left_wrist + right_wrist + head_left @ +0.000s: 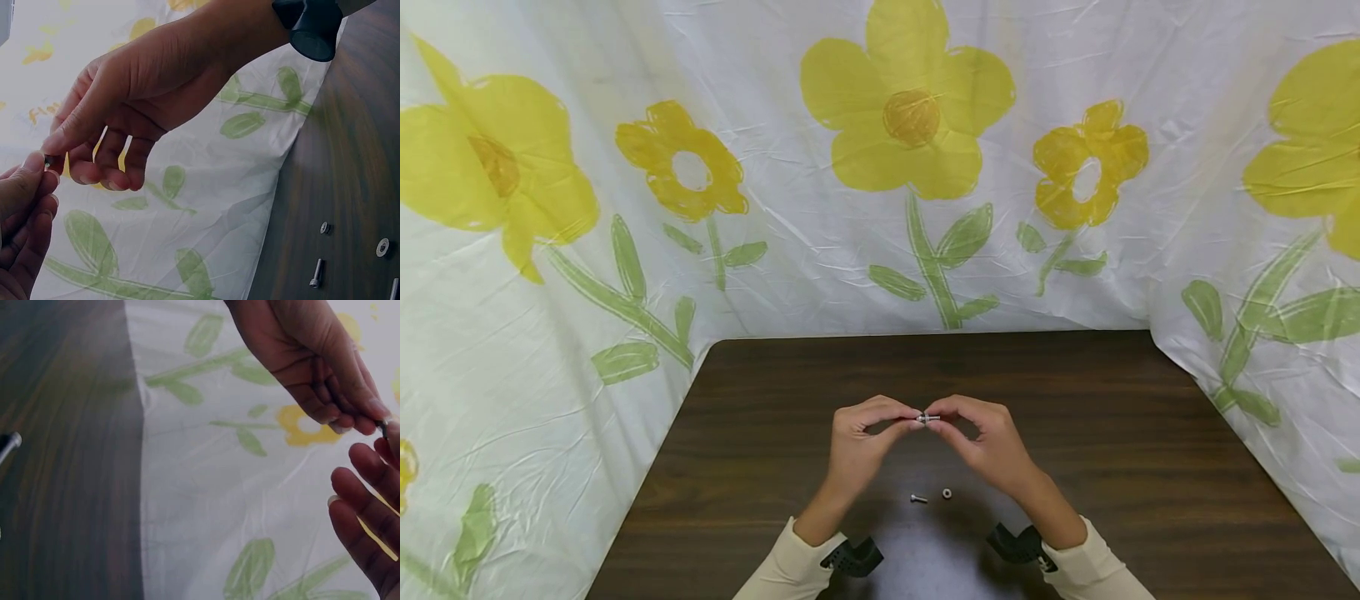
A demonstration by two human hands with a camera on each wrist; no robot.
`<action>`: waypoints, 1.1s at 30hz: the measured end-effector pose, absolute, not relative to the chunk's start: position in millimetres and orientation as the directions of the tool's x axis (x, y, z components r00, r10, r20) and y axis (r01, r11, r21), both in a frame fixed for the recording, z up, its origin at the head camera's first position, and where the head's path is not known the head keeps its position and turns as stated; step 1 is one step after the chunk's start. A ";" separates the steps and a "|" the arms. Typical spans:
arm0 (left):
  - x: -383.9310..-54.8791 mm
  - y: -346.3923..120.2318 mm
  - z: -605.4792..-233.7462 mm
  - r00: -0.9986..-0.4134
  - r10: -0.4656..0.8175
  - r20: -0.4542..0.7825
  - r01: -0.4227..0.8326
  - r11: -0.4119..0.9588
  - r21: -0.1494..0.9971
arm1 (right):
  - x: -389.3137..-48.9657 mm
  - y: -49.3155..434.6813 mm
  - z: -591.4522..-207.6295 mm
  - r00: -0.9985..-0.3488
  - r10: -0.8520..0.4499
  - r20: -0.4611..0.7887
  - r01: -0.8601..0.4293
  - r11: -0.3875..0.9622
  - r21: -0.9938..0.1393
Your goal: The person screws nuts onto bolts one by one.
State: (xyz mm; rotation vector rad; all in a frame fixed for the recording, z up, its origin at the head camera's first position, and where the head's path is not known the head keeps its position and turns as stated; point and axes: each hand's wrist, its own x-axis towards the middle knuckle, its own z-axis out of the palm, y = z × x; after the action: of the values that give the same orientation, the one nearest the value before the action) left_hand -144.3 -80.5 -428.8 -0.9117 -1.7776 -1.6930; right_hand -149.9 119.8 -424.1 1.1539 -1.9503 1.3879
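Observation:
In the head view, both hands meet above the dark table and pinch a small metal bolt (933, 417) between thumbs and forefingers. My left hand (861, 437) grips its left end, and my right hand (988, 437) has it from the right. Fingertips cover much of the piece, and whether a nut sits on it is too small to tell. On the table below the hands lie a loose bolt (918, 499) and a small round nut (947, 493). The left wrist view shows a bolt (317, 274) and a round metal piece (383, 247) on the wood.
The dark wooden table (760, 483) stretches out on both sides of the hands. A white flower-print curtain (790, 275) hangs behind it and along its sides. Each wrist wears a black camera mount, such as the left mount (853, 558).

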 end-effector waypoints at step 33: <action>-145.4 -81.2 -433.0 -0.634 0.138 0.761 0.768 -0.001 0.641 | -150.9 120.9 -426.5 -0.514 -0.407 0.755 -0.851 0.129 -0.510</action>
State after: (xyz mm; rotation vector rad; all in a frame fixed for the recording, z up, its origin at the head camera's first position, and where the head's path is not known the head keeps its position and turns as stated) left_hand -145.4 -81.2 -433.0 -0.9332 -1.7907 -1.6799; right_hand -150.9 120.9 -426.5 1.2100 -1.9774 1.3605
